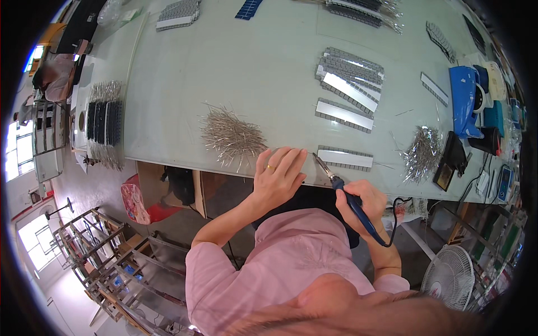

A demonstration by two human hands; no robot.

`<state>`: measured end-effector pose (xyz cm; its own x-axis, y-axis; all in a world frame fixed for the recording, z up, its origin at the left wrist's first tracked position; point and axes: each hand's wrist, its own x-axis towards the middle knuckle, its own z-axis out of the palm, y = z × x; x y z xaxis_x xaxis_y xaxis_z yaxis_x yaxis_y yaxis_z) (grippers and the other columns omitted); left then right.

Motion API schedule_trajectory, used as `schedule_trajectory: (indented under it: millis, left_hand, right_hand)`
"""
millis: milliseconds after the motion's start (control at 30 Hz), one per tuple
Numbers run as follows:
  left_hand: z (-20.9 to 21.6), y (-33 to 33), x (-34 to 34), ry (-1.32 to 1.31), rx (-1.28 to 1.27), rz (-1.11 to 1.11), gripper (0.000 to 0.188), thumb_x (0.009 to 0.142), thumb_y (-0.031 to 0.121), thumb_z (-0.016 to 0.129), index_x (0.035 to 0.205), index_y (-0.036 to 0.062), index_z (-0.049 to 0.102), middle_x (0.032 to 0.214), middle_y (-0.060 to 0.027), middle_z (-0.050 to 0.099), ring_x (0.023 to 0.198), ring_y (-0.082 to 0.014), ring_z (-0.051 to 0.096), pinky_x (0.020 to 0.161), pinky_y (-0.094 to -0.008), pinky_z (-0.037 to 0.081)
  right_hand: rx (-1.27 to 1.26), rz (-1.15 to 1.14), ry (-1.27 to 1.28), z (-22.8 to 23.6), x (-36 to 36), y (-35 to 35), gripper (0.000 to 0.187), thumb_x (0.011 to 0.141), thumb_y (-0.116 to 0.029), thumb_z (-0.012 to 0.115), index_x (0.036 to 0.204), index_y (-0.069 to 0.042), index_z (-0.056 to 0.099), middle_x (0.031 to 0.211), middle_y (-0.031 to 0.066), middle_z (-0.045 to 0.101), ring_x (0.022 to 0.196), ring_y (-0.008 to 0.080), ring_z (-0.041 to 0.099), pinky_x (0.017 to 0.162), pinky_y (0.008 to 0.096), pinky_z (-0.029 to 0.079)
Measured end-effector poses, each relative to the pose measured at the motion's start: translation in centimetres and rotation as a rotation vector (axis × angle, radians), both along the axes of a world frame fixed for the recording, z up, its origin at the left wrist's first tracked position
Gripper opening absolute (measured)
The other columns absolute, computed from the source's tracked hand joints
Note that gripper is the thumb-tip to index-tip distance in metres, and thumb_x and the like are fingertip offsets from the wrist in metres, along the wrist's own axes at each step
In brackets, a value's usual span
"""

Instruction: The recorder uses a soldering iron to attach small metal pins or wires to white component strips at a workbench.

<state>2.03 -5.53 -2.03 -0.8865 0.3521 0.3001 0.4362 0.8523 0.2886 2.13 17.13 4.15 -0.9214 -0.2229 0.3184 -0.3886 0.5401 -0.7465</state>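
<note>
My right hand (362, 203) grips a soldering iron (358, 211) by its blue handle. The iron's metal tip points up and left, close to the left end of a narrow grey and white segmented strip (344, 158). My left hand (282, 171) rests at the table's front edge, left of that tip. Its fingers are stretched out and slightly spread, with a ring on one; whether a thin wire lies under the fingertips is too small to tell. Just beyond it on the left lies a heap of thin silvery wire pieces (232, 135).
More segmented strips (344, 115) lie farther back, some stacked (352, 75). A second wire heap (423, 154) sits right, beside a black stand (448, 162) and a blue tape dispenser (464, 101). Bundled dark strips (105, 123) stand far left. The iron's cord (395, 215) hangs over my side.
</note>
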Motion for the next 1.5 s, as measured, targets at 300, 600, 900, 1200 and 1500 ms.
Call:
schedule_trajectory:
  millis: [300,600,900,1200,1500]
  left_hand:
    - [0.1,-0.1,1.0,0.179,0.134,-0.063,0.042,0.076,0.026,0.074,0.116,0.0168,0.069,0.117,-0.0009,0.058,0.112,-0.0199,0.054,0.104,-0.045,0.027]
    - [1.3,5.3,0.4,-0.067,0.115,-0.188,0.072,0.076,0.046,0.075,0.137,0.0127,0.055,0.143,-0.0087,0.048,0.133,-0.0248,0.044,0.109,-0.0546,0.02]
    - [0.9,6.5,-0.3,-0.17,-0.028,-0.263,0.077,0.081,0.052,0.069,0.142,0.0082,0.05,0.151,-0.0088,0.044,0.141,-0.0249,0.039,0.114,-0.056,0.014]
    - [3.0,6.6,-4.1,-0.125,-0.043,-0.14,0.067,0.086,0.046,0.066,0.14,0.0089,0.053,0.151,-0.0129,0.042,0.143,-0.0304,0.032,0.114,-0.0578,0.013]
    - [2.6,8.1,-6.6,-0.109,-0.154,-0.174,0.062,0.089,0.043,0.063,0.139,0.0068,0.052,0.153,-0.0141,0.038,0.144,-0.0338,0.028,0.112,-0.0612,0.013]
  right_hand:
    - [-0.131,-0.035,-0.106,-1.3,0.1,1.0,0.022,0.074,-0.003,0.079,0.087,-0.004,0.061,0.074,0.0091,0.065,0.055,0.0198,0.063,0.05,0.028,0.049]
    - [-0.561,-0.331,-0.1,-2.2,2.1,4.8,0.014,0.088,0.005,0.062,0.097,0.001,0.052,0.088,0.0108,0.059,0.07,0.017,0.063,0.065,0.0268,0.054]
    - [-0.522,-0.477,-0.099,-2.9,3.3,7.8,0.01,0.094,-0.001,0.059,0.1,0.0,0.051,0.089,0.0099,0.059,0.073,0.0147,0.063,0.069,0.027,0.054]
    - [-0.566,-0.503,-0.084,-4.0,3.4,8.3,0.013,0.089,0.0,0.066,0.096,0.0,0.054,0.087,0.0086,0.061,0.071,0.0127,0.065,0.064,0.0233,0.05]
    - [-0.489,-0.51,-0.098,-4.2,4.7,9.6,0.013,0.092,0.001,0.061,0.1,0.0,0.051,0.089,0.0095,0.059,0.073,0.0136,0.063,0.069,0.0251,0.055]
